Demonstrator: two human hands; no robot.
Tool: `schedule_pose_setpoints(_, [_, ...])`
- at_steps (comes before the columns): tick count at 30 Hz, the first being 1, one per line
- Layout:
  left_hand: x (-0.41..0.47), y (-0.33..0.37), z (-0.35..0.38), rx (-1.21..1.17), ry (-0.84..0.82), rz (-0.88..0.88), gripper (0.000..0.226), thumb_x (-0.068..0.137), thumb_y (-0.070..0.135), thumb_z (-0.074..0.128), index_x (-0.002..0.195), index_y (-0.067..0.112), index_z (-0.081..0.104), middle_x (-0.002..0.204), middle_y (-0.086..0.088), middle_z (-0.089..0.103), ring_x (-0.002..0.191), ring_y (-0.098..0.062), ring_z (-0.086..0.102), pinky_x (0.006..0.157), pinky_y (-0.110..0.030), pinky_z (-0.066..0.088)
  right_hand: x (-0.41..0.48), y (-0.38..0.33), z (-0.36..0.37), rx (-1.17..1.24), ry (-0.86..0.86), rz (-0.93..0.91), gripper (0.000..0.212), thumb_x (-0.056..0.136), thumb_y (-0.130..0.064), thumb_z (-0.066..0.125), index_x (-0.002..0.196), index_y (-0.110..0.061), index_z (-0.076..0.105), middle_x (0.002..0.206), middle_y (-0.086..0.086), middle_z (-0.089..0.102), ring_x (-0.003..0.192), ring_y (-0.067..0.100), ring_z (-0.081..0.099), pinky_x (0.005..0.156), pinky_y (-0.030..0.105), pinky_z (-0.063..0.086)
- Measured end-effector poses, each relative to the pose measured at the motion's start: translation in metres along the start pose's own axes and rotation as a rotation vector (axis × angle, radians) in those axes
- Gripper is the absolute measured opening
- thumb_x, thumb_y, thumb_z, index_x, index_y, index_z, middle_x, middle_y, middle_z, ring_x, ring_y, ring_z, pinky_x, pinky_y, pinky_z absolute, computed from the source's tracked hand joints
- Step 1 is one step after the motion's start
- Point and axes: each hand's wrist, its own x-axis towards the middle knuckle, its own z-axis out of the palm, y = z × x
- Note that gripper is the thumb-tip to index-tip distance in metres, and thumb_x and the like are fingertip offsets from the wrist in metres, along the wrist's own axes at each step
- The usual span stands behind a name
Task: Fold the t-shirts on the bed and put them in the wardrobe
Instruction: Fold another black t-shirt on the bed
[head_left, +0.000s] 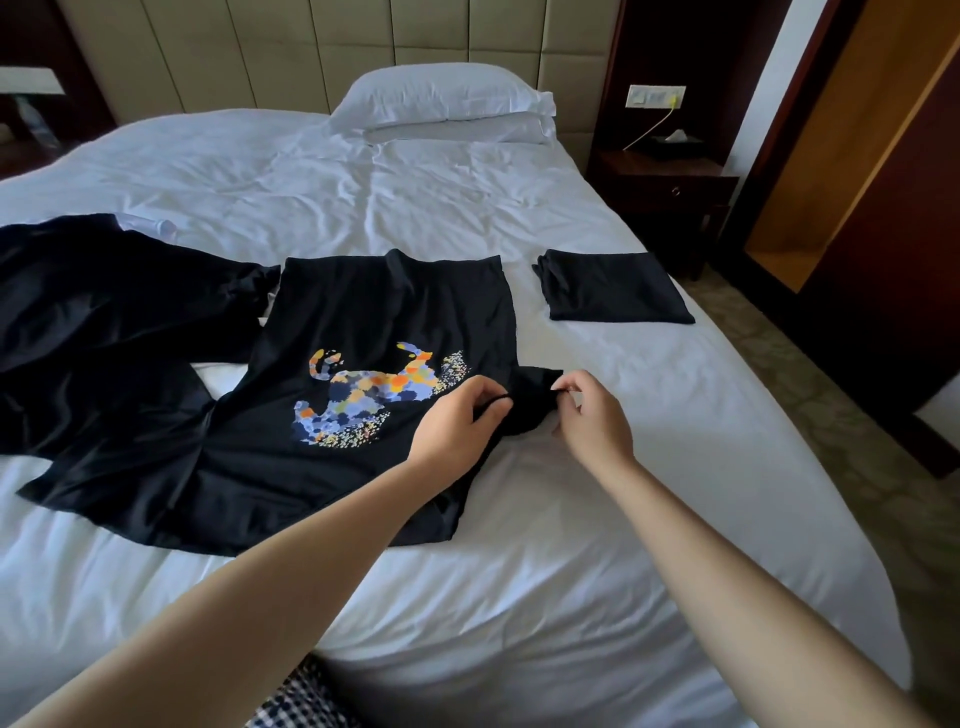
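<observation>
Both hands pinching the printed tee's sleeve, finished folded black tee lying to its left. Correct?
Wrong on one point: the head view shows the folded black tee to the right of the printed tee, not to its left. The black shirt on the left lies unfolded. The left hand and right hand do both pinch the sleeve.

I see white pillows (441, 98) against padded headboard (249, 57) | dark nightstand (667, 189) to their right | tissue box (675, 145) at its back edge
</observation>
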Motion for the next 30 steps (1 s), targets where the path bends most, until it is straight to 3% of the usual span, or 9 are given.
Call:
schedule_pose_setpoints(3, [0.001,0.001,-0.006,0.095,-0.070,0.053,0.015,0.088,0.044,0.066,0.101,0.037,0.064,0.079,0.007,0.062,0.073,-0.006,0.056,0.064,-0.026,0.043,-0.002,-0.007,-0.001,0.052,-0.014,-0.022,0.018,0.096,-0.014,0.042,0.093,-0.029,0.052,0.090,-0.012,0.064,0.078,0.017,0.063,0.068,0.035,0.047])
schedule_pose_setpoints(6, [0.002,0.002,-0.008,0.199,-0.045,0.083,0.018,0.092,0.041,0.062,0.107,0.033,0.067,0.083,0.014,0.063,0.077,-0.006,0.056,0.063,-0.023,0.040,-0.005,-0.007,-0.005,0.014,-0.017,-0.078,0.012,0.095,-0.016,0.049,0.095,-0.025,0.056,0.091,-0.010,0.065,0.080,0.015,0.062,0.067,0.033,0.047])
schedule_pose_setpoints(9, [0.002,0.001,-0.010,0.177,0.035,0.043,0.014,0.095,0.037,0.056,0.105,0.030,0.064,0.086,0.017,0.062,0.081,-0.007,0.058,0.066,-0.025,0.043,-0.006,0.002,-0.010,-0.179,-0.110,-0.089,0.016,0.088,-0.016,0.055,0.098,-0.026,0.062,0.095,-0.012,0.062,0.084,0.012,0.058,0.060,0.025,0.040])
schedule_pose_setpoints(12, [0.001,-0.002,-0.013,0.173,0.021,-0.001,0.011,0.095,0.037,0.055,0.102,0.031,0.062,0.085,0.015,0.063,0.081,-0.009,0.059,0.066,-0.027,0.044,-0.005,0.013,-0.007,-0.347,-0.174,-0.006,0.020,0.081,-0.007,0.048,0.079,-0.020,0.064,0.087,0.002,0.060,0.080,0.027,0.058,0.051,0.026,0.032])
schedule_pose_setpoints(14, [-0.002,-0.002,-0.015,0.172,0.011,-0.018,0.010,0.094,0.038,0.056,0.099,0.031,0.061,0.080,0.014,0.062,0.078,-0.008,0.059,0.063,-0.027,0.042,-0.001,0.015,-0.005,-0.280,-0.107,0.101,0.025,0.081,-0.003,0.044,0.078,-0.014,0.066,0.083,0.006,0.064,0.077,0.031,0.059,0.052,0.026,0.033])
schedule_pose_setpoints(17, [-0.005,-0.005,-0.023,0.158,0.015,-0.052,0.006,0.092,0.037,0.059,0.093,0.032,0.060,0.072,0.012,0.058,0.069,-0.007,0.055,0.057,-0.024,0.038,0.009,0.000,-0.001,-0.029,0.050,0.193,0.028,0.086,-0.001,0.044,0.091,-0.015,0.067,0.093,-0.002,0.065,0.085,0.021,0.060,0.069,0.029,0.048])
schedule_pose_setpoints(19, [-0.008,-0.008,-0.031,0.151,0.014,-0.083,0.006,0.089,0.036,0.061,0.087,0.032,0.058,0.069,0.011,0.057,0.066,-0.007,0.054,0.055,-0.024,0.036,0.017,-0.024,0.005,0.072,0.102,0.121,0.028,0.085,0.001,0.044,0.089,-0.018,0.065,0.093,-0.006,0.064,0.089,0.020,0.062,0.079,0.036,0.054])
schedule_pose_setpoints(25, [-0.023,-0.035,-0.072,0.154,0.050,-0.209,0.017,0.087,0.043,0.063,0.080,0.029,0.058,0.073,0.012,0.063,0.070,-0.007,0.058,0.057,-0.025,0.040,0.039,-0.123,0.055,0.065,0.008,-0.243,0.037,0.085,0.004,0.046,0.097,-0.019,0.072,0.113,-0.008,0.064,0.111,0.009,0.057,0.085,0.003,0.034])
schedule_pose_setpoints(30, [-0.041,-0.070,-0.120,0.152,0.174,-0.290,0.024,0.087,0.048,0.064,0.071,0.032,0.056,0.069,0.013,0.062,0.069,-0.007,0.058,0.054,-0.024,0.037,0.044,-0.196,0.136,-0.041,-0.220,-0.509,0.037,0.090,0.001,0.047,0.106,-0.019,0.074,0.136,-0.004,0.057,0.129,0.009,0.048,0.105,0.018,0.034])
